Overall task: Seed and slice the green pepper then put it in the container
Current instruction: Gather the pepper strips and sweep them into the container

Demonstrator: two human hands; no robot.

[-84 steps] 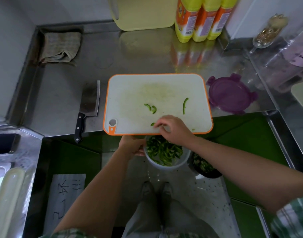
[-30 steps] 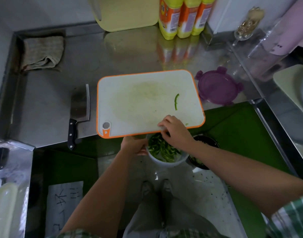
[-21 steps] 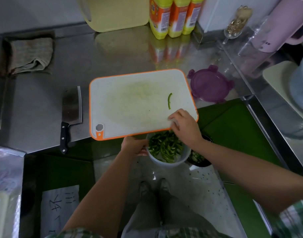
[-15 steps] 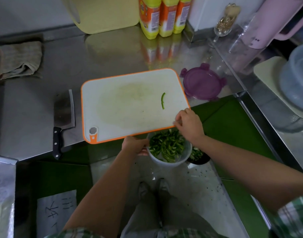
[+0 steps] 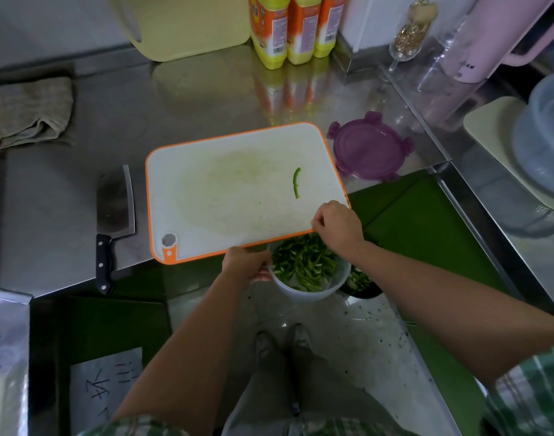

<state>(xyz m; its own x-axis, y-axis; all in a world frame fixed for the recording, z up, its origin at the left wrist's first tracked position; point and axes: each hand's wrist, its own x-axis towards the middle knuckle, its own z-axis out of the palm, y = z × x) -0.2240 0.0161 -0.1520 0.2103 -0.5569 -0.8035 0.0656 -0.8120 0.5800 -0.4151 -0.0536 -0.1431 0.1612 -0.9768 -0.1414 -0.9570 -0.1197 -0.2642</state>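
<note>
Below, left fingers (image 5: 259,274) grip round plastic container (image 5: 304,294); right fingers (image 5: 320,220) curled (hold unclear).

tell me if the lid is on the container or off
Off. The container held by the left hand is open, pepper slices showing inside; the purple lid lies flat on the counter beside the cutting board.

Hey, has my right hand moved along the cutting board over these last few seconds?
Yes. The right hand has slid rightward along the near edge of the cutting board, from about its middle to its right corner.
</note>
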